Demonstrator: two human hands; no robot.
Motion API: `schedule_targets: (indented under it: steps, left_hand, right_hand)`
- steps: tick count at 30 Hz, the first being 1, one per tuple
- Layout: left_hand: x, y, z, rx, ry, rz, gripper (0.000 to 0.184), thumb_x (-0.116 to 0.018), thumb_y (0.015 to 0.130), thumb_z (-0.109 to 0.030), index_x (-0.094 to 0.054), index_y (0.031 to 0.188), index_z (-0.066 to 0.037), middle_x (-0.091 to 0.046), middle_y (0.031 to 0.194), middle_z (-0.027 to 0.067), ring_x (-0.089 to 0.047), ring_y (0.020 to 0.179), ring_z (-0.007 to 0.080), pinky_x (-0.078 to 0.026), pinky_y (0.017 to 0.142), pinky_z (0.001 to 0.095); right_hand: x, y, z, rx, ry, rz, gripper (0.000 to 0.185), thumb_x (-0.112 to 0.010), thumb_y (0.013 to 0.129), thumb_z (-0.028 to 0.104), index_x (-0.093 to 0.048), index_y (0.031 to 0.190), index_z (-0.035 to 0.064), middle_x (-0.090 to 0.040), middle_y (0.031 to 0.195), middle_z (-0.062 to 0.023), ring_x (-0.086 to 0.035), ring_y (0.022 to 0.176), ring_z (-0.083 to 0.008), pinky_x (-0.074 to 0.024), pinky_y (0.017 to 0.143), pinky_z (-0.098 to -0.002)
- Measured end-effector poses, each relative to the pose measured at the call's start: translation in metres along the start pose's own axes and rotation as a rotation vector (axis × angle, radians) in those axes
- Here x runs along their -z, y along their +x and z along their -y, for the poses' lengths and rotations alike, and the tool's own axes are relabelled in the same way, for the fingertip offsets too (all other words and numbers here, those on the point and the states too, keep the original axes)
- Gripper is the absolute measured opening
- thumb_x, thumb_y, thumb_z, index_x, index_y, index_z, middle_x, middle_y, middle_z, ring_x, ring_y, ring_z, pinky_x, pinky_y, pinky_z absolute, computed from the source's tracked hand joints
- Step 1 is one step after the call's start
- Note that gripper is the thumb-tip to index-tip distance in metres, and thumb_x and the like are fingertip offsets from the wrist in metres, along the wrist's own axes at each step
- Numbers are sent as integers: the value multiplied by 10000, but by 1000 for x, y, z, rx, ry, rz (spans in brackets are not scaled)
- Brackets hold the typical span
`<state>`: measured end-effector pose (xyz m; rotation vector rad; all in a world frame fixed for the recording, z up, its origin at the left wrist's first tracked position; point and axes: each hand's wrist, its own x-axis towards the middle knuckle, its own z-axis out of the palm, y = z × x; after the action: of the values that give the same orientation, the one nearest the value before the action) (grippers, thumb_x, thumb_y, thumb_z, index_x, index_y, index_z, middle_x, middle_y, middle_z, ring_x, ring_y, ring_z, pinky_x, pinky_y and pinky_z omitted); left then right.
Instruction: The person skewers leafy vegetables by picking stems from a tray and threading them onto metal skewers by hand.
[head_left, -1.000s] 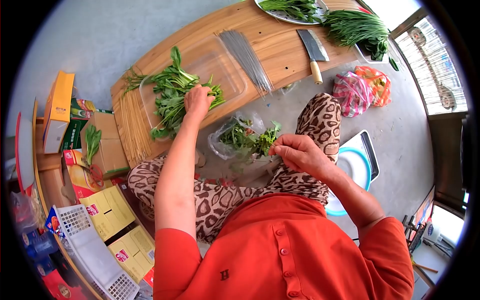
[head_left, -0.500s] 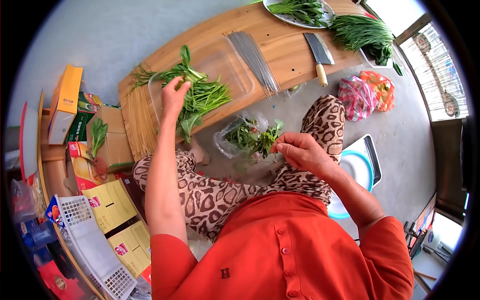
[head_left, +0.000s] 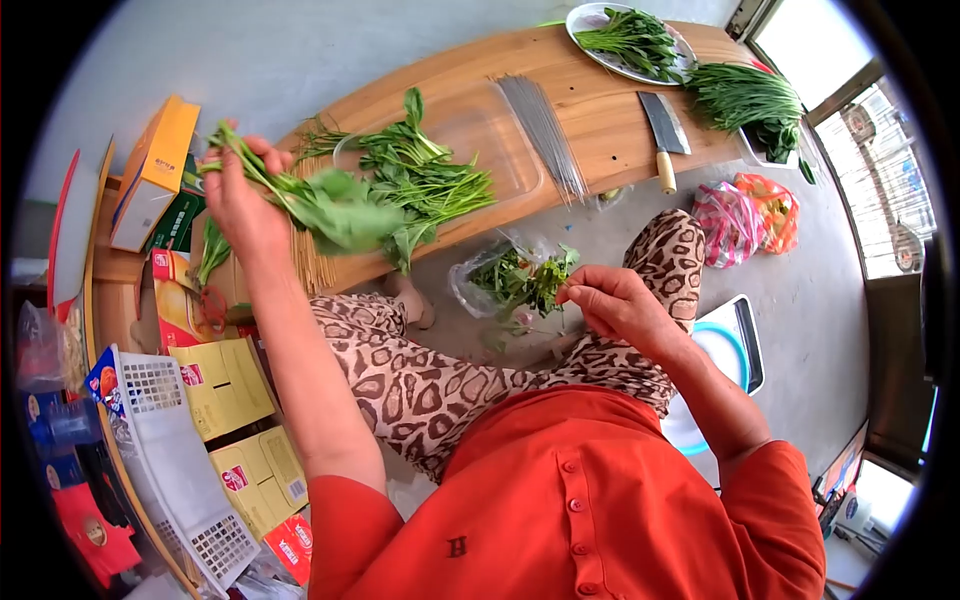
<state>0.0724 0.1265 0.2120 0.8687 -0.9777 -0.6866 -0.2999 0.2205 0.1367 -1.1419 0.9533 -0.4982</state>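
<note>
My left hand (head_left: 245, 195) is raised at the left end of the wooden table (head_left: 470, 82), closed around a bunch of leafy greens (head_left: 350, 208) whose leaves blur to the right. Below it, more leafy greens (head_left: 440, 190) lie in a clear plastic tray (head_left: 515, 155). My right hand (head_left: 615, 305) is over my right thigh, thumb and forefinger pinched together. Its fingertips meet the edge of a heap of leaf scraps (head_left: 520, 280) at a clear plastic bag (head_left: 465, 285); what they pinch, if anything, is too small to make out.
Metal skewers (head_left: 540, 135) and a cleaver (head_left: 664, 135) lie on the table. A plate of greens (head_left: 592, 14) and a bunch of chives (head_left: 745, 100) are at its far end. Striped bags (head_left: 728, 222), a blue-rimmed basin (head_left: 738, 350) and boxes (head_left: 160, 175) stand around.
My left hand has lifted a bunch of greens out of the tray, up and to the left. My right hand stays pinched by the leaf scraps. The view has shifted slightly.
</note>
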Motion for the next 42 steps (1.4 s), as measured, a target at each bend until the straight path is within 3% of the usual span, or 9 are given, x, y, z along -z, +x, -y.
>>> schedule_targets:
  steps: [2, 6, 8, 9, 10, 13, 16, 26, 42]
  left_hand:
    - [-12, -13, 0, 143, 20, -51, 261, -427, 947, -209, -528, 1065, 1, -570, 776, 78, -442, 543, 128, -379, 506, 290]
    - [-21, -55, 35, 366, -157, 112, 441, -374, 952, -406, -551, 775, -43, -525, 591, 36, -436, 437, 101, -354, 405, 245]
    - [-39, -79, 41, 376, -55, -36, 477, -378, 953, -442, -547, 736, -52, -502, 582, 17, -432, 434, 89, -341, 401, 231]
    - [-42, -91, 43, 361, -5, -17, 460, -414, 949, -458, -552, 786, -51, -486, 578, 5, -428, 442, 78, -341, 409, 233]
    - [-43, -100, 42, 348, 37, 28, 329, -483, 952, -369, -541, 857, -60, -512, 642, 4, -441, 480, 73, -353, 432, 232]
    - [-53, -115, 36, 346, -124, 45, 118, -493, 967, -188, -516, 924, -80, -538, 783, 18, -472, 556, 78, -369, 467, 227]
    - [-55, -121, 31, 427, -160, 49, 133, -499, 966, -188, -533, 961, -59, -544, 791, 30, -501, 562, 96, -423, 473, 243]
    - [-58, -137, 24, 596, -387, 96, 138, -582, 922, -185, -575, 955, -52, -583, 792, 50, -533, 528, 126, -453, 453, 262]
    - [-55, -138, 25, 661, -476, 85, 146, -622, 892, -180, -584, 959, -57, -595, 855, 54, -533, 535, 127, -453, 432, 265]
  right_hand:
    - [-2, 0, 9, -6, 8, -22, 234, -500, 977, 233, -602, 980, 22, -379, 523, 63, -308, 431, -23, -222, 401, -199]
    - [-7, 0, 23, 60, 42, -24, 227, -500, 977, 225, -606, 976, 24, -375, 526, 70, -305, 433, -19, -223, 402, -197]
    - [-11, -1, 26, 77, 23, -36, 227, -504, 976, 226, -607, 976, 24, -374, 528, 72, -306, 433, -16, -221, 403, -197]
    - [-12, -1, 27, 91, 12, -32, 228, -506, 975, 227, -608, 977, 23, -375, 529, 72, -305, 432, -16, -220, 403, -196]
    - [-13, -2, 29, 106, 2, -27, 228, -508, 975, 228, -608, 979, 23, -376, 529, 71, -304, 430, -16, -218, 403, -196]
    - [-18, -5, 38, 105, -14, -25, 231, -511, 974, 231, -610, 982, 23, -382, 532, 72, -309, 433, -15, -217, 406, -194]
    - [-21, -6, 47, 92, 1, -8, 236, -511, 974, 236, -612, 977, 23, -390, 532, 72, -319, 441, -15, -221, 412, -194]
    - [-38, -1, 52, 191, -98, 4, 203, -526, 970, 197, -625, 994, 21, -383, 595, 101, -306, 512, -2, -244, 452, -188]
    - [-39, -2, 51, 206, -161, 5, 206, -526, 970, 205, -620, 984, 22, -388, 587, 94, -312, 502, -8, -253, 445, -190]
